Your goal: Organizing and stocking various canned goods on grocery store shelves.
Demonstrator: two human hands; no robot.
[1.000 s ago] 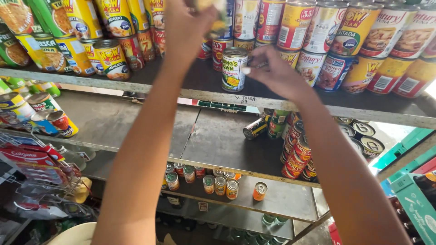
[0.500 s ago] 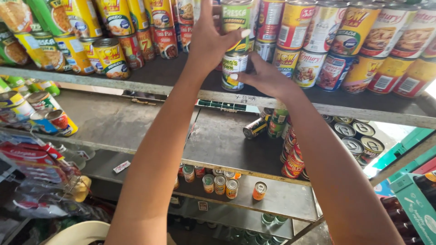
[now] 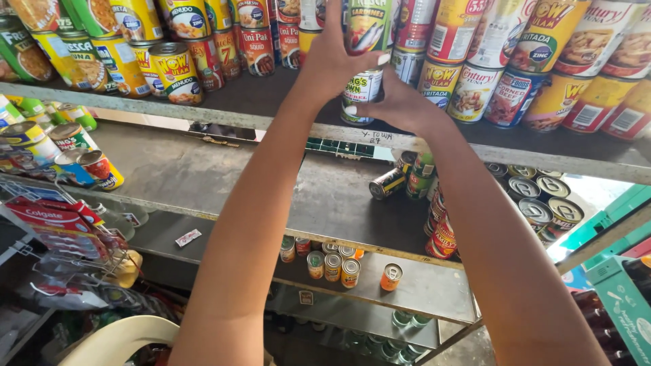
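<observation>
Both my arms reach up to the top shelf [image 3: 224, 118]. My left hand [image 3: 332, 61] wraps around a green fish can [image 3: 367, 27], which stands on top of a white can [image 3: 363, 91]. My right hand [image 3: 400, 105] grips that white can from the right, fingertips on its front. The two cans form a small stack near the shelf's front edge, among rows of yellow, red and green cans [image 3: 475, 81]. My left palm hides the green can's left side.
The middle shelf [image 3: 224, 183] holds a few cans at left [image 3: 81, 163] and a cluster at right [image 3: 536, 203], one lying on its side [image 3: 388, 183]. Small cans [image 3: 332, 264] stand on a lower shelf. A wire rack with packets [image 3: 54, 230] hangs at left; a green crate [image 3: 624, 305] sits at right.
My left hand came down from above the frame and the green can now rests on the white can. My right hand stayed on the white can.
</observation>
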